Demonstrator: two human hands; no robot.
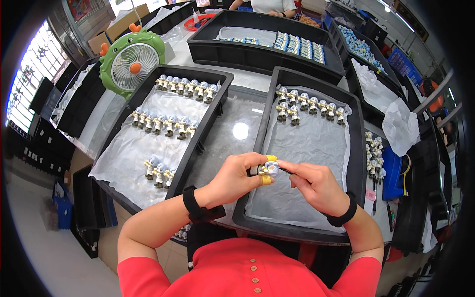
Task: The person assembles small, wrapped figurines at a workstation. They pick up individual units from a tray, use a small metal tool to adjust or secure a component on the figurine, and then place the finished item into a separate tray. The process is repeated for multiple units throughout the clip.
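Observation:
A small figurine (271, 169) with a pale blue-white head is pinched between the thumb and forefinger of my left hand (232, 179), both fingertips wrapped in yellow covers. My right hand (317, 185) is closed round a thin dark tool (285, 171), whose tip meets the figurine or lies very close to it; its exact kind is hidden by the fingers. Both hands are over the near left part of a black tray (357, 148) lined with white paper. Similar figurines (312, 105) stand in rows at that tray's far end.
Left of my hands, another black tray (217, 106) holds figurines (157, 123) in several rows. A green fan (129, 62) stands behind it. Farther back is a large black tray (257, 57) with more figurines. More figurines (374, 156) and a blue bin (392, 171) are at the right. Across the table, a person (269, 6) sits.

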